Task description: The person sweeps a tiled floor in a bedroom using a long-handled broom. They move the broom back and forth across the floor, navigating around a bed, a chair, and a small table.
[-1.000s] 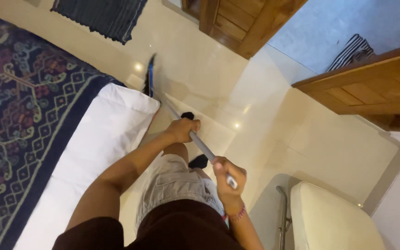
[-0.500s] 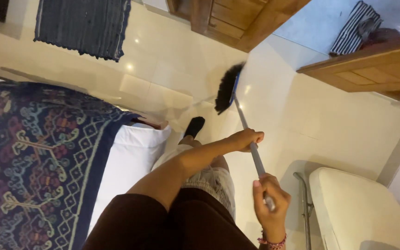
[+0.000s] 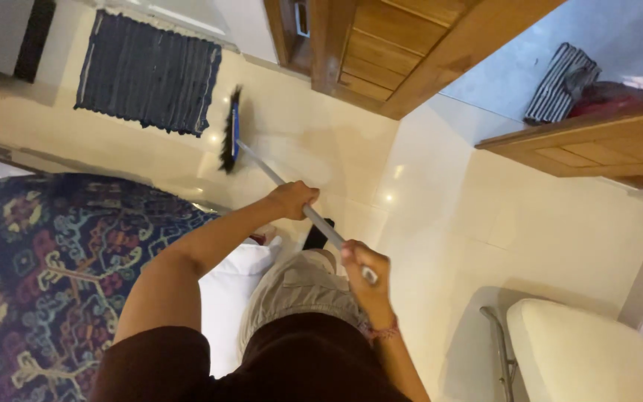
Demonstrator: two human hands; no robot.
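While I watch from the head camera, my left hand (image 3: 292, 199) is clenched around the middle of the broom handle (image 3: 280, 182) and my right hand (image 3: 362, 269) grips its near end, close to my waist. The broom head (image 3: 230, 130) rests on the pale tile floor (image 3: 426, 186), just beside the dark mat (image 3: 146, 72) and near the wooden door frame (image 3: 321, 41). Open floor runs to the right toward the wooden step (image 3: 589, 145); the bed (image 3: 46, 268) hems my left side and the cream chair (image 3: 582, 357) my right. Compared with half a second ago, the broom head has swung left, away from the door frame toward the mat.
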